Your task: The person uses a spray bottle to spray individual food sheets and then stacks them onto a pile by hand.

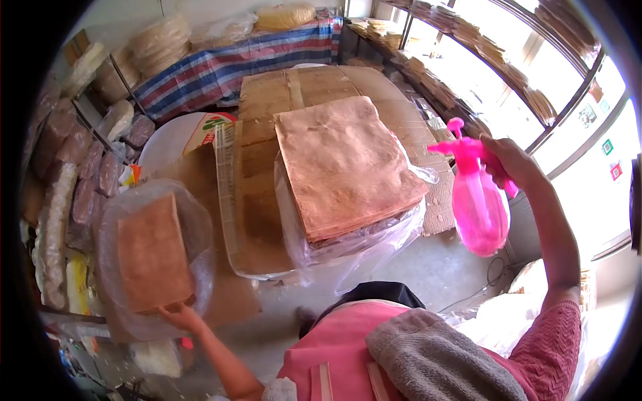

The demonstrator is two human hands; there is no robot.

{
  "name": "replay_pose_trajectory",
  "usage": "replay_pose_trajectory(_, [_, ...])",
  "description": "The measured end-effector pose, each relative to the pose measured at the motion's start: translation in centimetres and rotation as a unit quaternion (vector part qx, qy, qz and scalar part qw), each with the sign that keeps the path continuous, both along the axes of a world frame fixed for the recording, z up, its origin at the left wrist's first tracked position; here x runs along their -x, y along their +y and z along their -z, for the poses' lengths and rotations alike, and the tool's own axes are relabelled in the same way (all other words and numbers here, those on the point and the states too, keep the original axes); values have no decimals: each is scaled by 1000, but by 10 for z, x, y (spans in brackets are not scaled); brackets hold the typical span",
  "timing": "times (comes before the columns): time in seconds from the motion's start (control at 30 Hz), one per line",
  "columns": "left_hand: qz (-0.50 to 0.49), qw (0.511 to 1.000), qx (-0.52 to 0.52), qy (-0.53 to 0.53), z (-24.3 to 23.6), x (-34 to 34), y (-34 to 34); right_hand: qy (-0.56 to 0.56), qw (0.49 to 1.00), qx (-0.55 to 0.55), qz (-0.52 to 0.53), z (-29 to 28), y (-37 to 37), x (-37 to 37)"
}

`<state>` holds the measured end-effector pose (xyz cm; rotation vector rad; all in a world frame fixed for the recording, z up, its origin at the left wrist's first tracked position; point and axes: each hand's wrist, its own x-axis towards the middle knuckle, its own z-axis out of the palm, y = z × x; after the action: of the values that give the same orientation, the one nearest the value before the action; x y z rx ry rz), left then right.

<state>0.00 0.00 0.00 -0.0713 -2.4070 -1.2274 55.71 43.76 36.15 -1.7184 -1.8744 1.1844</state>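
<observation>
My right hand (505, 162) is wrapped round the handle of a pink pump spray bottle (480, 210), held up to the right of a tall stack of brown sheets (351, 164). The bottle is see-through, and its nozzle points left toward that stack. A clear plastic bag (394, 230) lies under and around the stack. At the lower left, my left hand (179, 317) has its fingers closed on the near edge of a smaller brown sheet (155, 254). That sheet lies on clear plastic (200, 230); whether others lie beneath it is hard to tell.
Flattened cardboard (261, 134) covers the table under the tall stack. Shelves of stacked flat sheets (491, 50) run along the right by the window. Packed bags (83, 160) crowd the left side. A striped tarp (221, 70) hangs at the back. Cables (491, 271) lie on the floor.
</observation>
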Motion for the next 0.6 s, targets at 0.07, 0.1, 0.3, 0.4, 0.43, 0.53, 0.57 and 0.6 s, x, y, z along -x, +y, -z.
replay_pose_trajectory(0.07, [-2,1000,24,-6,-12,-10,5,-24,998,44,-26,4,-15,0])
replay_pose_trajectory(0.1, [0,999,30,19,-19,-9,19,-12,997,59,-40,3,-18,9])
replay_pose_trajectory(0.3, [60,997,2,57,-40,-45,74,79,982,99,-137,-12,-39,69])
replay_pose_trajectory(0.4, [84,991,40,100,-40,-51,86,141,979,95,-114,-7,-25,81])
replay_pose_trajectory(0.43, [102,989,40,99,-43,-58,92,162,977,97,-96,-4,-19,83])
replay_pose_trajectory(0.53, [175,982,15,72,-56,-89,112,171,982,69,-45,-2,-5,65])
replay_pose_trajectory(0.57, [207,976,10,64,-60,-101,119,173,983,58,-26,-1,-1,54])
replay_pose_trajectory(0.6, [241,969,5,58,-64,-113,127,167,985,32,-17,3,3,41])
